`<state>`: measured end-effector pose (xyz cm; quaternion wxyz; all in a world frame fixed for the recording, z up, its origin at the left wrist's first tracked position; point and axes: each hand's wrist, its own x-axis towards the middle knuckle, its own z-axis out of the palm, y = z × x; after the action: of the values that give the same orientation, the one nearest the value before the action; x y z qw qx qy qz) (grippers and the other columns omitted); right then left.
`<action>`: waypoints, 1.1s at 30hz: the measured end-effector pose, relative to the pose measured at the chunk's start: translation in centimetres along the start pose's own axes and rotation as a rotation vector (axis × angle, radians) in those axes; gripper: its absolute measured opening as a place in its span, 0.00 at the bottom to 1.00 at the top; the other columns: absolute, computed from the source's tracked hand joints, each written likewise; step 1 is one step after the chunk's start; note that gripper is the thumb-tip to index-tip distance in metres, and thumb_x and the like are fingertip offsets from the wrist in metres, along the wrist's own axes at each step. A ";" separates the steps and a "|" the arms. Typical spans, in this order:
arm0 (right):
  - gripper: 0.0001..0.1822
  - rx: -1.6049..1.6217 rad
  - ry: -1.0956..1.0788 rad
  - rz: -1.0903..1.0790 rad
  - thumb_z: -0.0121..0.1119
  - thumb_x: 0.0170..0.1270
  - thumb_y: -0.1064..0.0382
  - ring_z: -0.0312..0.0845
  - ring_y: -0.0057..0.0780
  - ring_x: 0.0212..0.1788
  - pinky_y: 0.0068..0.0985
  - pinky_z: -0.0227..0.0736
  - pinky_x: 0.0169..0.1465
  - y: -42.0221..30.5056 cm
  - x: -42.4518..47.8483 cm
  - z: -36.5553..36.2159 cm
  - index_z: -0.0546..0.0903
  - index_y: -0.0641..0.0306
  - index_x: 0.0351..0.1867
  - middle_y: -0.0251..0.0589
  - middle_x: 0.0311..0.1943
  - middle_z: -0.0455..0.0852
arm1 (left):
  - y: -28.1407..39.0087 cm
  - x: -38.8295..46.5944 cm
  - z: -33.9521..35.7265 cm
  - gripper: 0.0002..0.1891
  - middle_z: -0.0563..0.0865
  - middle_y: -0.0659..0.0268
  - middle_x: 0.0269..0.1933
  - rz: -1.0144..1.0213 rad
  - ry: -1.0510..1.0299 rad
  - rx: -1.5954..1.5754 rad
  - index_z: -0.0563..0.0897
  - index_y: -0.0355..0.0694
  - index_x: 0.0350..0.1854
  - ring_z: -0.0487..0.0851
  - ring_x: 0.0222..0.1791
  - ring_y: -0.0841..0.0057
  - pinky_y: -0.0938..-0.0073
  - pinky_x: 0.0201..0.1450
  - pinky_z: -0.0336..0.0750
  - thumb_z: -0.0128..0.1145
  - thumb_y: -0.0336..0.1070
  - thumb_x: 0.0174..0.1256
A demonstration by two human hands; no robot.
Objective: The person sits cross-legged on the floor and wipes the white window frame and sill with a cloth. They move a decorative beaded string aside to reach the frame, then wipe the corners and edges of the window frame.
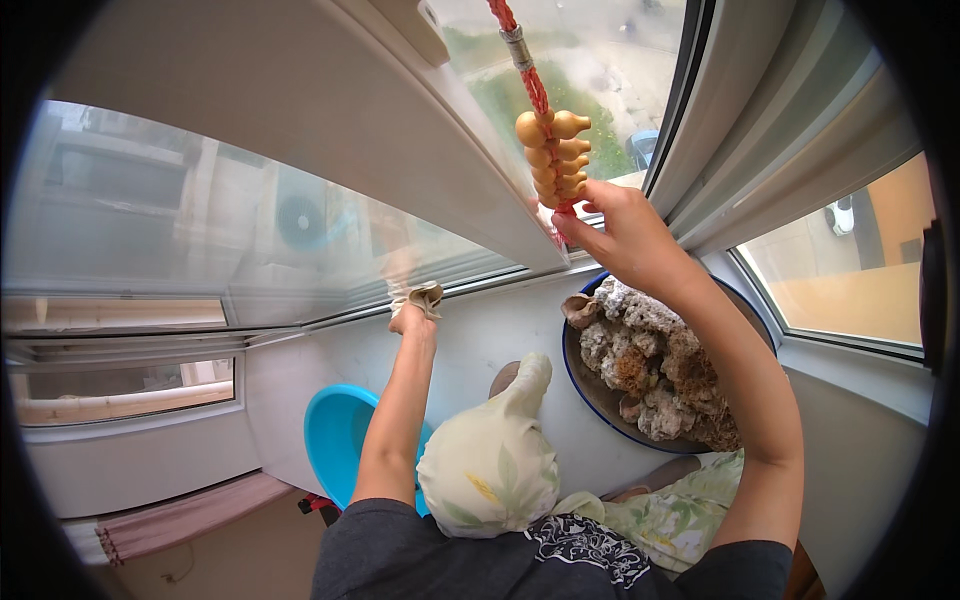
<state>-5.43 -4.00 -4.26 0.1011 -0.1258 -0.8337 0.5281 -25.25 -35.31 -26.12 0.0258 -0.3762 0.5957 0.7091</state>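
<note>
My left hand (411, 318) grips a crumpled pale cloth (426, 298) against the lower part of the window pane (315, 240), just above its bottom frame. My right hand (619, 229) is raised beside the window's vertical frame. Its thumb and fingers pinch the lower end of a hanging ornament of small tan gourds (555, 161). A red braided cord (534, 88) with a silvery wrapped band holds the gourds from above. Red strands below the gourds are partly hidden behind my thumb.
A dark-blue-rimmed basin (574, 390) full of rough, porous rocks (637, 360) and a shell stands on the white marbled sill (480, 322). A turquoise plastic tub (330, 427) is by my left arm. My knees and shoes are on the sill. A gathered curtain (780, 127) hangs at right.
</note>
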 end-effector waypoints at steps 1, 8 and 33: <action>0.14 0.008 -0.005 -0.005 0.61 0.68 0.62 0.86 0.35 0.44 0.33 0.78 0.52 -0.2 0.1 0.0 0.80 0.70 0.49 0.48 0.40 0.88 | -1.1 -0.6 0.6 0.25 0.75 0.47 0.55 -0.025 -0.024 0.020 0.59 0.29 0.53 0.86 0.45 0.56 0.54 0.44 0.89 0.56 0.15 0.57; 0.14 0.000 0.029 -0.029 0.62 0.68 0.61 0.86 0.37 0.45 0.34 0.78 0.52 0.0 0.3 0.2 0.81 0.70 0.48 0.49 0.40 0.88 | -6.7 -6.6 4.8 0.23 0.75 0.50 0.56 -0.173 -0.025 0.209 0.60 0.31 0.60 0.86 0.44 0.62 0.63 0.42 0.87 0.49 0.20 0.63; 0.22 -0.150 -0.252 0.224 0.63 0.62 0.61 0.82 0.44 0.53 0.35 0.74 0.57 -0.7 -4.7 -4.3 0.79 0.69 0.56 0.53 0.49 0.86 | 5.0 -14.8 0.2 0.17 0.84 0.69 0.42 0.059 -1.265 0.798 0.78 0.42 0.48 0.82 0.41 0.81 0.76 0.45 0.78 0.70 0.36 0.60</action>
<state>0.28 -2.09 -1.95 -0.0734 -0.1577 -0.8577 0.4839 -17.16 -30.43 -13.66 0.4791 0.1572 0.6891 0.5205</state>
